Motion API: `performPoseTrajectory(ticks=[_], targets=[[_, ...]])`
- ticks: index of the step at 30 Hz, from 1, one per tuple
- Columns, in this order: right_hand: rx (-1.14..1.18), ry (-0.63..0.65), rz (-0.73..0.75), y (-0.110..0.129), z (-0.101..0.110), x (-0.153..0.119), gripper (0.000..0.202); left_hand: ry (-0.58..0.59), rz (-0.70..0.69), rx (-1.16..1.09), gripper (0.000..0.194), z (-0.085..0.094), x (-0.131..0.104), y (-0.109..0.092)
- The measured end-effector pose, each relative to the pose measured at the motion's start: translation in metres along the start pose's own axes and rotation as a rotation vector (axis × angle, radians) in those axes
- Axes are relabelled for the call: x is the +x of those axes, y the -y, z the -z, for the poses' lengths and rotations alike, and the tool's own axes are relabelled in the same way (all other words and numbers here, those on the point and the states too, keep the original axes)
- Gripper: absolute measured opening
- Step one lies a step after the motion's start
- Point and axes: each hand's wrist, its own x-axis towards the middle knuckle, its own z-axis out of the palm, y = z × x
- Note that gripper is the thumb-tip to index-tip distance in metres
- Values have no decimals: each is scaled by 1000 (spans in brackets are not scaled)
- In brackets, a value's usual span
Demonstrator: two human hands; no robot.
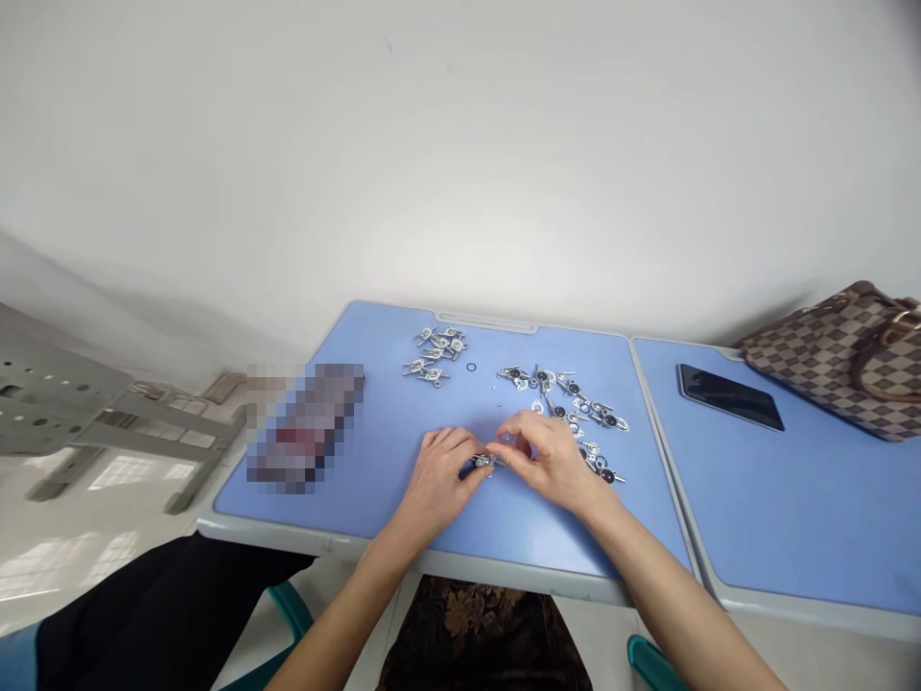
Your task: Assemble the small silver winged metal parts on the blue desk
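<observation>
Near the front middle of the blue table (345, 480), my left hand (442, 480) has its thumb and fingers closed on a small metal part (484, 462). My right hand (551, 456) meets it from the right, thumb and forefinger pinched at the part's right end. A small clear, shiny thing (507, 440) shows by the right fingers. Behind my left hand lies a pile of silvery metal parts (437, 353). Several metal parts with black round pieces (559, 412) are spread behind and beside my right hand. A small dark ring (471, 367) lies between the groups.
At the table's left is a pixelated, blurred object (309, 432). A second blue table (777, 499) adjoins on the right, bearing a black phone (730, 395) and a checkered bag (838, 360). A white wall (460, 163) stands behind. A person's dark-clothed leg (165, 614) shows at lower left.
</observation>
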Motion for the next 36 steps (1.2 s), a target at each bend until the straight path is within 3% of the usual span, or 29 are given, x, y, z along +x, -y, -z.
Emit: performPoseTrajectory(ticks=[5,11,13,16,19,23,27,30,36], targets=[[23,-6,12,0,-5,-1,18,8,-8,8,5,-1,-1,1],[110,215,46,4,14,3,36,1,-4,-20,7,0,0,1],[118,178,36,3,15,3,30,8,-5,-31,8,0,0,1],[53,20,12,-1,7,2,14,11,1,-29,7,0,0,1],[26,-56,30,-4,-5,1,20,4,9,-13,5,-1,-1,2],[68,-36,8,-6,-8,0,10,1,-10,-16,6,-3,0,3],[118,104,39,-2,4,2,33,-17,-23,-13,7,-4,0,5],[146,209,2,-2,14,4,38,-18,-22,-19,7,-4,0,5],[52,46,5,-7,3,5,12,-16,-28,1,5,-4,1,5]])
